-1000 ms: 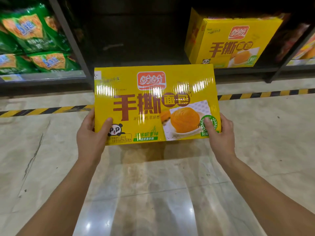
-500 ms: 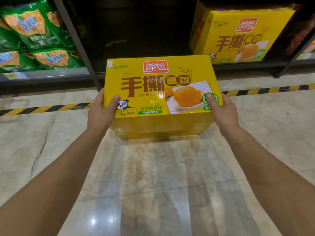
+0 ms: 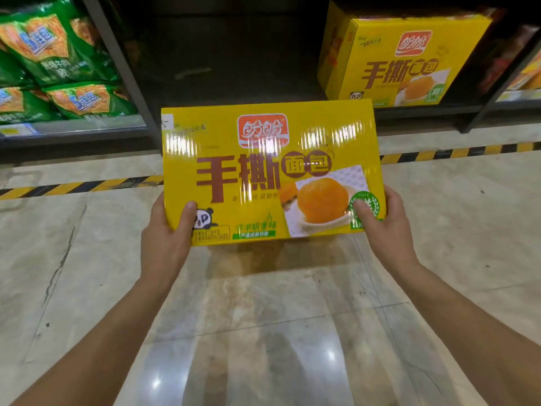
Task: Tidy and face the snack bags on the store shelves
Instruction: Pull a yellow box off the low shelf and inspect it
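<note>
1. While the yellow bread box (image 3: pixel 269 171) is carried in the air above the floor (image 3: pixel 263 332), its printed face tilts up toward the camera, short of the dark empty shelf bay (image 3: pixel 222 68) beyond it.
2. Left hand (image 3: pixel 164 244) clasps the lower left corner, thumb on the face beside the panda mark; right hand (image 3: pixel 386 230) clasps the lower right corner, thumb on the green seal. Both sets of fingers are closed round the box; those behind it are hidden.
3. Judged from this, the step is setting the box into the bay ahead of the fingers: keep it level, slide it in square, printed face outward.
4. A matching box (image 3: pixel 409 63) sits on the shelf beyond the right fingers; align the front edges with it.
5. Green snack bags (image 3: pixel 58 63) lie beyond the left fingers, past the shelf upright (image 3: pixel 117 63); avoid knocking the upright.
</note>
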Available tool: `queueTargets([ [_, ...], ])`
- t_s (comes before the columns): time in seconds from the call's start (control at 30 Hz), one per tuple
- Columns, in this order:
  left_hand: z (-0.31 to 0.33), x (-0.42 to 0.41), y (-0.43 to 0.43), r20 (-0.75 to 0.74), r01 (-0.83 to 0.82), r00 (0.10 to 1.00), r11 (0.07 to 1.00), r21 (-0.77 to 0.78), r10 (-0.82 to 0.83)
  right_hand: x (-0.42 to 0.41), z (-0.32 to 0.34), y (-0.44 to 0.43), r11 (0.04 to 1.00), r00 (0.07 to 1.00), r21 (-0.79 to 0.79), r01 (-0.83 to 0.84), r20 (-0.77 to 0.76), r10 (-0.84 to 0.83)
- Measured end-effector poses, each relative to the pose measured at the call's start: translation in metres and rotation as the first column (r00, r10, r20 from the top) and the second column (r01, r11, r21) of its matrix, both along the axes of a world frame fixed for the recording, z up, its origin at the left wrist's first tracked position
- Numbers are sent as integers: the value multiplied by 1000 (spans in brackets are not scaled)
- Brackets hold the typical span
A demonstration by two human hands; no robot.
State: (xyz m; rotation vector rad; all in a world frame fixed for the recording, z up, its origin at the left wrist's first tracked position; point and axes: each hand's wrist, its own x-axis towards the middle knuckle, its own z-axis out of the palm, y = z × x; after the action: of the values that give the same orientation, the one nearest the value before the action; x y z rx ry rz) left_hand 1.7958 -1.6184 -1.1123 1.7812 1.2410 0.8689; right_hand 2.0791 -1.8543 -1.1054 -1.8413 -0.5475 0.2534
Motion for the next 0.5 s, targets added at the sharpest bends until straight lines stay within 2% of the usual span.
queueTargets([
  [0.1,-16,-19,-23,19,16,1000,1000,8,-16,-14,-13,-24,997,997,-19,-71,6,71],
  [0.33,-42,-46,-54,-43,63,997,998,20,-62,-25,-29,-60,972,977,-108,-207,27,211],
  [0.5,-52,-52,-55,-96,77,992,997,13,-75,-30,-35,-65,962,975,-157,-223,-9,224],
])
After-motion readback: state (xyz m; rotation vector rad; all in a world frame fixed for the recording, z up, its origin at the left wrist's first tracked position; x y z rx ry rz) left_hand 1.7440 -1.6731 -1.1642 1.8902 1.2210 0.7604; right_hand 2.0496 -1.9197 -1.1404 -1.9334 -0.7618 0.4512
